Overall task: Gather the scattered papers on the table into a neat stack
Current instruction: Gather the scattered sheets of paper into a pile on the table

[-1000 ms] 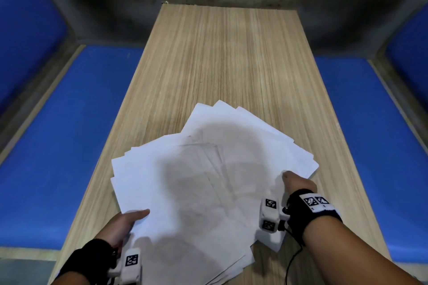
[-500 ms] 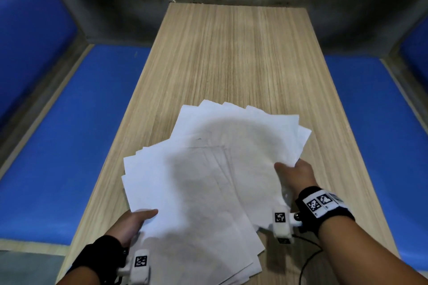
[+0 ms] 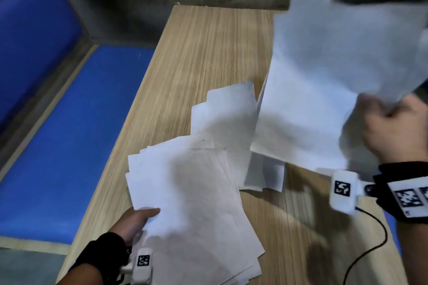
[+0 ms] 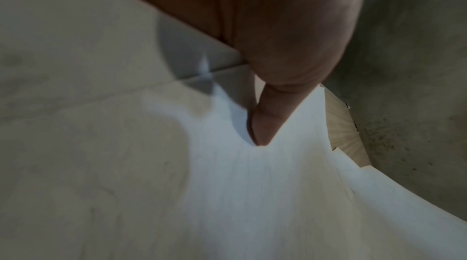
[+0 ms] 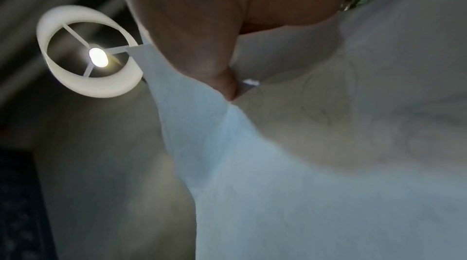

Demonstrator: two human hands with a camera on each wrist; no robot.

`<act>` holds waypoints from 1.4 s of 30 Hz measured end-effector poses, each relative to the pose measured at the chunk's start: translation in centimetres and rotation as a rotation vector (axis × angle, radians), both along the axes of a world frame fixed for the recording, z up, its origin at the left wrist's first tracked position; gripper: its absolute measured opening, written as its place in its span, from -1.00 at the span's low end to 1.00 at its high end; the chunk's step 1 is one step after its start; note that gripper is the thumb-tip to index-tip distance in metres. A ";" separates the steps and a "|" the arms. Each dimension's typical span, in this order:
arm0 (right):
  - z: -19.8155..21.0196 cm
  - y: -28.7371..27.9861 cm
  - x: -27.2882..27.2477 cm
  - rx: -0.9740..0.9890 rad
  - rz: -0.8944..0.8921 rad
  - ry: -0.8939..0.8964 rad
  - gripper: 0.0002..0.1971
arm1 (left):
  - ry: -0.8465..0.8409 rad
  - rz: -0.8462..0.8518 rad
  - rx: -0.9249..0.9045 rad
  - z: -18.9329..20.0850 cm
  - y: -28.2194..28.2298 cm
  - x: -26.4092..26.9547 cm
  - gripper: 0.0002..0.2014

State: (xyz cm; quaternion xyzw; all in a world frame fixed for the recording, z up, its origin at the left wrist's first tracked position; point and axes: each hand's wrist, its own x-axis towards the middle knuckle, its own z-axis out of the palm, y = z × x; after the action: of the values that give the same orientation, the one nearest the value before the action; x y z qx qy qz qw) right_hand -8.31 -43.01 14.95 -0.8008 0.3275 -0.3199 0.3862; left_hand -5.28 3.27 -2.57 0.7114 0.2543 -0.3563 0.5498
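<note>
since half a second ago the right hand (image 3: 393,132) has swept a bundle of sheets up off the wooden table (image 3: 208,58); those sheets lay flat in the fan then, and now the lifted sheets (image 3: 324,81) hang in the air over the table's right side, bowed and blurred with motion. the right wrist view shows the thumb (image 5: 202,48) pinching them near an edge, with a round ceiling lamp (image 5: 88,50) behind, so that wrist is tipped upward. the left hand (image 3: 134,220) has hardly shifted: its thumb (image 4: 265,124) presses down on the near left corner of the fanned pile (image 3: 192,203), and the other fingers are hidden under or behind the paper, so i cannot tell how they lie. a few loose sheets (image 3: 229,118) lie farther out on the table, partly under the fan and partly under the raised bundle. blue bench cushions (image 3: 76,134) flank the table.

judging by this, the step in hand is carrying the raised bundle across onto the pile held by the left hand. to do it well, the pinch looks too close to one corner, so the sheets may splay or slip; lowering them slowly, edge first against the pile's far edge, should help. the left thumb ought to keep the fan pinned so nothing slides toward the table's near edge. squaring the stack is not yet begun.
</note>
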 end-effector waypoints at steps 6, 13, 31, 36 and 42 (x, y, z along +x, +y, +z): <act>2.8 0.9 0.1 0.262 0.131 -0.108 -0.75 | -0.034 -0.009 0.032 -0.3 -0.2 0.5 -0.77; -8.0 11.2 0.7 0.469 0.650 0.359 -0.88 | 0.025 0.022 -0.065 1.2 -0.8 0.6 -0.70; -17.4 13.6 5.4 0.170 0.149 0.663 -0.52 | 0.027 -0.013 -0.043 -0.1 -0.8 0.5 -0.76; -17.3 9.3 7.5 0.262 0.094 0.999 -0.41 | 0.060 -0.051 -0.056 -0.7 -0.2 0.7 -0.87; -16.7 10.1 9.1 0.335 0.315 1.088 -0.82 | 0.051 -0.073 -0.093 0.2 -0.6 1.0 -0.81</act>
State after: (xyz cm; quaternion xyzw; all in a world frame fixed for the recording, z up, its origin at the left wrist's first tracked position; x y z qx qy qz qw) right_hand 0.79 -32.95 -1.76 -0.8170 0.4016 0.2541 0.3266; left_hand -4.24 2.66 -2.33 0.6846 0.2255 -0.4054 0.5623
